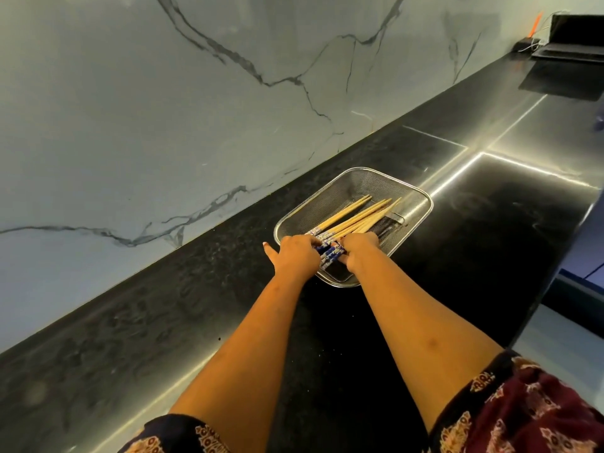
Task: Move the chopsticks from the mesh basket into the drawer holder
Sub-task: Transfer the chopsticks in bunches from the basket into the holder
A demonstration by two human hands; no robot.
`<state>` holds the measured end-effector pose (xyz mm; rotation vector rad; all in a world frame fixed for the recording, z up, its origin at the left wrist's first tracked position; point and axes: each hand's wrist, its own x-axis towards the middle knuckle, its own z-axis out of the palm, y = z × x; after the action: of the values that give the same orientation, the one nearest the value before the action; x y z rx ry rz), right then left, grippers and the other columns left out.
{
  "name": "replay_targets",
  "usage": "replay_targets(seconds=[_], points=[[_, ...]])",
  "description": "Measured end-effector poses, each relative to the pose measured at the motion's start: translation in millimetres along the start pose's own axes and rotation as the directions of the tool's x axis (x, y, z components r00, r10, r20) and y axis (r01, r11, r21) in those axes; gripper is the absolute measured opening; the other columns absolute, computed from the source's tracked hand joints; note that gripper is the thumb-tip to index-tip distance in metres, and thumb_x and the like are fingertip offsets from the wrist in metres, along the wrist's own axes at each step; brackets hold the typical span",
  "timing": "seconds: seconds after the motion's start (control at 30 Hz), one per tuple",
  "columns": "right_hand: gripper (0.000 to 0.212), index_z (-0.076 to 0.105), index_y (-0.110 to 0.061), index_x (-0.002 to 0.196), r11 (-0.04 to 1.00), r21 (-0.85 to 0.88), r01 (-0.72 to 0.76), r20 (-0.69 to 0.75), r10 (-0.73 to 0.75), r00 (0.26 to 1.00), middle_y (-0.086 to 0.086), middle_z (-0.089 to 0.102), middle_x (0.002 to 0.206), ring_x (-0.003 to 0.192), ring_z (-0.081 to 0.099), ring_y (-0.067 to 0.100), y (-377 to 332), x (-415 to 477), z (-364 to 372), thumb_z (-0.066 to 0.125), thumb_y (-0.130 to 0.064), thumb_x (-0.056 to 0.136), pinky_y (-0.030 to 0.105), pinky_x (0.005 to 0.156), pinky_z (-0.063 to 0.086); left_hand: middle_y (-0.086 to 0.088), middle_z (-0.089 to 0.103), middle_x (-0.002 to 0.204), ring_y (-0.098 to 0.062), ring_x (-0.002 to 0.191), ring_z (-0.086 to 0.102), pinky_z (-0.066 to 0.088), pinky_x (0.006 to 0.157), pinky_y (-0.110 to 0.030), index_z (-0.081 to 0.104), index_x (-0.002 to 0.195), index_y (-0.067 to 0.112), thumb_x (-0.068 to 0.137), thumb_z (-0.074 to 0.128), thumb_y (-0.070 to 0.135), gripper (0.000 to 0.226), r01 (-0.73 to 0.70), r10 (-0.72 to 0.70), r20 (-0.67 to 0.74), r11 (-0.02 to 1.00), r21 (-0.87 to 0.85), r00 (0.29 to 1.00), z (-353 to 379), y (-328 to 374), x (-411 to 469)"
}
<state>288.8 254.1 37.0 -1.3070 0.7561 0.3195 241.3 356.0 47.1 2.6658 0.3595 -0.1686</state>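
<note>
A: Where are the chopsticks [351,220]?
B: In the basket [415,194] on the worktop [474,256], patterned ends under both hands, bare tips aimed at its far right rim.
A: Grip?
B: Left hand [295,253] and right hand [358,248] both clenched around them; worktop bare around the basket

Black counter [327,338] bears mesh basket [415,214], far laptop [575,37]
</note>
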Motion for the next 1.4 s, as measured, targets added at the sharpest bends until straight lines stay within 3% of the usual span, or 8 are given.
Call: replay_targets(seconds=[0.23, 0.33, 0.43, 0.57, 0.63, 0.87, 1.1, 1.4], points=[[0.026, 0.054, 0.001, 0.114, 0.995, 0.081, 0.066, 0.106, -0.074, 0.992, 0.022, 0.063, 0.117, 0.094, 0.066, 0.029, -13, -22, -11, 0.051, 0.011, 0.090, 0.048, 0.088, 0.056, 0.002, 0.066, 0.114, -0.019, 0.115, 0.053, -0.014, 0.109, -0.060, 0.062, 0.114, 0.032, 0.095, 0.038, 0.019, 0.033, 0.035, -0.048, -0.049, 0.971, -0.238, 0.998, -2, 16, -14], [0.024, 0.059, -0.002, 0.113, 0.983, 0.026, 0.181, 0.162, -0.183, 0.970, 0.019, 0.065, 0.116, 0.096, 0.063, 0.025, -14, -30, -20, 0.050, 0.006, 0.093, 0.047, 0.093, 0.053, 0.000, 0.066, 0.110, -0.019, 0.111, 0.054, 0.001, 0.115, -0.058, 0.062, 0.114, 0.031, 0.096, 0.039, 0.023, 0.030, 0.008, -0.040, -0.088, 0.942, -0.337, 0.995, -5, 23, -19], [0.025, 0.064, -0.005, 0.114, 0.872, -0.161, 0.462, 0.234, -0.421, 0.876, 0.018, 0.066, 0.113, 0.100, 0.063, 0.024, -12, -44, -31, 0.055, 0.002, 0.092, 0.038, 0.089, 0.054, -0.004, 0.067, 0.113, -0.015, 0.099, 0.057, 0.041, 0.100, -0.038, 0.061, 0.115, 0.024, 0.097, 0.042, 0.026, 0.026, -0.096, 0.025, -0.141, 0.845, -0.526, 0.990, -11, 29, -27], [0.023, 0.063, -0.007, 0.114, 0.724, -0.238, 0.647, 0.390, -0.539, 0.746, 0.017, 0.065, 0.103, 0.090, 0.062, 0.025, -14, -69, -40, 0.055, -0.005, 0.093, 0.041, 0.083, 0.055, -0.010, 0.066, 0.115, -0.022, 0.108, 0.059, 0.038, 0.106, -0.046, 0.060, 0.119, 0.015, 0.096, 0.045, 0.020, 0.027, -0.227, 0.114, -0.211, 0.721, -0.654, 0.971, -23, 38, -41], [0.023, 0.062, -0.006, 0.113, 0.670, -0.233, 0.705, 0.456, -0.565, 0.687, 0.016, 0.064, 0.095, 0.082, 0.060, 0.022, -16, -82, -43, 0.051, -0.003, 0.094, 0.037, 0.072, 0.052, -0.013, 0.065, 0.114, -0.019, 0.102, 0.061, 0.051, 0.092, -0.031, 0.058, 0.121, 0.011, 0.096, 0.045, 0.017, 0.029, -0.257, 0.112, -0.241, 0.620, -0.742, 0.964, -32, 44, -52], [0.031, 0.060, -0.010, 0.123, 0.610, -0.170, 0.774, 0.686, -0.491, 0.537, 0.012, 0.068, 0.117, 0.111, 0.064, 0.023, -8, -130, -64, 0.054, -0.004, 0.093, 0.038, 0.096, 0.052, 0.000, 0.066, 0.110, -0.013, 0.108, 0.059, 0.048, 0.093, -0.026, 0.062, 0.116, 0.014, 0.096, 0.045, 0.020, 0.027, -0.338, 0.079, -0.333, 0.367, -0.867, 0.940, -59, 52, -104], [0.019, 0.064, 0.005, 0.108, 0.536, -0.258, 0.804, 0.792, -0.359, 0.494, 0.018, 0.070, 0.104, 0.085, 0.065, 0.011, 42, -136, -103, 0.058, 0.002, 0.090, 0.008, 0.072, 0.052, -0.006, 0.064, 0.110, -0.016, 0.101, 0.063, 0.055, 0.083, -0.028, 0.061, 0.113, 0.012, 0.098, 0.040, 0.020, 0.027, -0.317, 0.104, -0.304, 0.147, -0.937, 0.947, -47, 51, -157], [0.021, 0.064, -0.007, 0.113, 0.367, -0.411, 0.834, 0.784, -0.325, 0.529, 0.008, 0.071, 0.112, 0.105, 0.067, 0.014, 93, -121, -152, 0.055, -0.012, 0.095, 0.012, 0.084, 0.045, -0.003, 0.064, 0.091, -0.022, 0.093, 0.061, 0.049, 0.091, -0.038, 0.064, 0.097, 0.016, 0.097, 0.040, 0.027, 0.027, -0.202, 0.032, -0.199, 0.185, -0.962, 0.979, 0, 45, -204]])
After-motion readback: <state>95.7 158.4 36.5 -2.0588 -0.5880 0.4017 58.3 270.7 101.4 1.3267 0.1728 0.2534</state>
